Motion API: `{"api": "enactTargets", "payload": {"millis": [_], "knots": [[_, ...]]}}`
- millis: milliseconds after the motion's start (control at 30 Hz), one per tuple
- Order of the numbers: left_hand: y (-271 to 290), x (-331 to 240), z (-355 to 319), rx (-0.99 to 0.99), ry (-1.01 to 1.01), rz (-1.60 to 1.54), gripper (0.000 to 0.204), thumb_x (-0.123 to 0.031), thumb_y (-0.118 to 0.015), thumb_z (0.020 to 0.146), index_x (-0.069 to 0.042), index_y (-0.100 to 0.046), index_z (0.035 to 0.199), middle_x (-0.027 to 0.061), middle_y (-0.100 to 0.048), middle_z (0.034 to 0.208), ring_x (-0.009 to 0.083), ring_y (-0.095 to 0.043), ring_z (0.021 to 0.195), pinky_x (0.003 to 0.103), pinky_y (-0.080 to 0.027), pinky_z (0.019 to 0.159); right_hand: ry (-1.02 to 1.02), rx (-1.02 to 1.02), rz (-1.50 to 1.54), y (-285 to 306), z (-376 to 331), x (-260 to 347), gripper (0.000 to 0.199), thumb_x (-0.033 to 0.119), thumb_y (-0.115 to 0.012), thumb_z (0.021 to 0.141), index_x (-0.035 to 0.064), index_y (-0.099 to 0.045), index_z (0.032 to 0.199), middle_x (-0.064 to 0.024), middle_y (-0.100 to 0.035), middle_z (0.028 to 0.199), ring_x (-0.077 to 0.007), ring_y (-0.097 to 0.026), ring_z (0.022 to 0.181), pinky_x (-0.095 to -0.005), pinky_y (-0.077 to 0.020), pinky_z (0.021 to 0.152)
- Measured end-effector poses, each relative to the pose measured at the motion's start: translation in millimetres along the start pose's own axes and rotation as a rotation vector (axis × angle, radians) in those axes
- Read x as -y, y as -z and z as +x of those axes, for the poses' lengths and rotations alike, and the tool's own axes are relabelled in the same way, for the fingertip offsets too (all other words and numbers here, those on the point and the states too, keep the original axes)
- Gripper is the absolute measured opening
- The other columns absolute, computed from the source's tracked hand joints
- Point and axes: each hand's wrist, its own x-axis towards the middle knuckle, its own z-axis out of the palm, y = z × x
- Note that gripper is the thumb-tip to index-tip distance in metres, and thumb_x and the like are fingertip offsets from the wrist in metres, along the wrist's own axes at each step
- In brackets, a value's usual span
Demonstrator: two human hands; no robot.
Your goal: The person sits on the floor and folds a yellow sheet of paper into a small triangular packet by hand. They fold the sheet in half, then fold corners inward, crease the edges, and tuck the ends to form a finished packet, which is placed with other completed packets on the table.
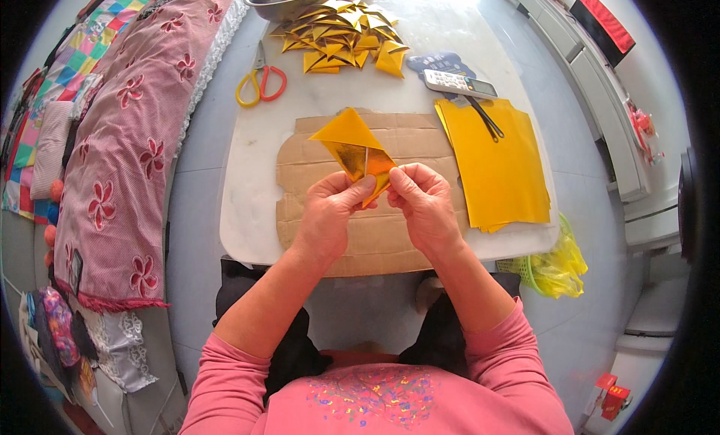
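Observation:
A partly folded sheet of gold paper (pixel 351 146) is held up over a flat piece of brown cardboard (pixel 360 244). My left hand (pixel 334 202) pinches its lower left side, thumb on top. At its lower right corner, my right hand (pixel 421 199) grips the paper between thumb and fingers. The paper has a pointed top flap and a shiny face below it. Both sets of fingertips partly hide its lower end. To the right lies a stack of flat gold paper sheets (pixel 499 169). A heap of folded gold paper pieces (pixel 341 37) sits at the far side.
Red-and-yellow-handled scissors (pixel 260 82) lie at the left of the white table (pixel 251 180). A white remote control (pixel 460 83) and dark tweezers-like tool (pixel 486 118) rest by the stack. A metal bowl (pixel 281 1) stands far back. Below the right edge hangs a basket with a yellow bag (pixel 559 266).

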Motion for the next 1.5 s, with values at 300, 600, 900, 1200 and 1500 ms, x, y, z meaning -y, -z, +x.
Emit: {"api": "enactTargets", "payload": {"millis": [300,600,900,1200,1500], "knots": [[0,0,4,0.038,-0.001,0.049,0.018,-0.015,-0.065,0.09,-0.001,-0.069,0.099,0.0032,-0.067,0.088,0.0105,-0.057,0.076,0.026,-0.047,0.073,0.149,-0.048,0.021,0,0,6,0.01,0.006,-0.068,0.087,0.005,-0.062,0.095,0.0008,-0.061,0.087,-0.0061,-0.053,0.076,-0.0212,-0.043,0.066],[4,0,7,0.098,-0.009,0.209,0.019,-0.017,-0.066,0.09,-0.001,-0.069,0.101,0.0031,-0.068,0.089,0.0104,-0.059,0.078,0.026,-0.047,0.074,0.071,-0.056,0.013,7,2,7,0.008,0.009,-0.069,0.087,0.0042,-0.063,0.09,0.0001,-0.062,0.083,-0.0068,-0.053,0.073,-0.022,-0.0435,0.066],[2,0,5,0.113,-0.01,0.243,0.025,-0.023,-0.066,0.091,0.001,-0.07,0.101,0.0029,-0.067,0.085,0.0097,-0.058,0.077,0.025,-0.047,0.074,0.027,-0.101,0.166,5,0,5,0.007,0.01,-0.066,0.089,0.0043,-0.062,0.088,-0.0022,-0.063,0.083,-0.0092,-0.056,0.074,-0.0246,-0.0458,0.071],[1,7,7,0.094,-0.048,0.256,0.024,-0.02,-0.064,0.093,0.001,-0.069,0.103,0.0033,-0.068,0.089,0.0103,-0.06,0.08,0.026,-0.048,0.076,0.043,-0.13,0.129,7,1,-2,0.008,0.011,-0.065,0.09,0.0052,-0.06,0.09,-0.0023,-0.062,0.083,-0.0088,-0.055,0.072,-0.0247,-0.0453,0.069],[1,3,7,0.072,-0.161,0.234,0.023,-0.017,-0.061,0.094,0.002,-0.067,0.105,0.002,-0.067,0.09,0.008,-0.058,0.08,0.024,-0.047,0.074,-0.027,-0.076,0.074,-4,-2,6,0.014,0.016,-0.067,0.09,0.0047,-0.06,0.095,-0.0003,-0.061,0.083,-0.0067,-0.052,0.07,-0.0221,-0.0438,0.064]]}}
